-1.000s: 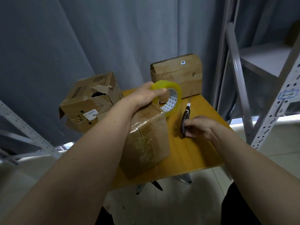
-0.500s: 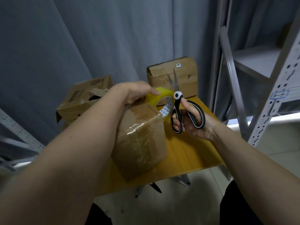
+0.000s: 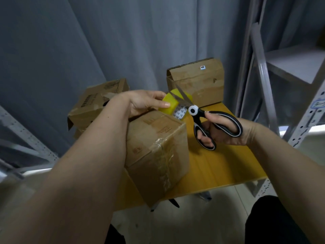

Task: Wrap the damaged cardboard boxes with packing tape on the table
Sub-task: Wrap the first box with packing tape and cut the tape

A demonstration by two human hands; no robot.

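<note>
A cardboard box (image 3: 156,148) partly wrapped in clear tape stands at the near left of the yellow table (image 3: 225,164). My left hand (image 3: 144,103) grips a yellow roll of packing tape (image 3: 169,107) just above the box's far top edge. My right hand (image 3: 223,132) holds black-and-white scissors (image 3: 195,111) by the handles. Their blades are parted and point up-left, crossing in front of the tape roll. A torn box (image 3: 95,106) sits at the table's far left, and another worn box (image 3: 197,81) at the far right.
Grey metal shelving (image 3: 263,71) rises close on the right, and a shelf rail (image 3: 26,138) runs along the left. A grey curtain (image 3: 123,41) hangs right behind the table. The table's near edge lies just beyond the wrapped box.
My right hand picked the scissors up off the table and brought them to the tape roll with blades parted. My left hand lowered the roll toward the box's far top edge.
</note>
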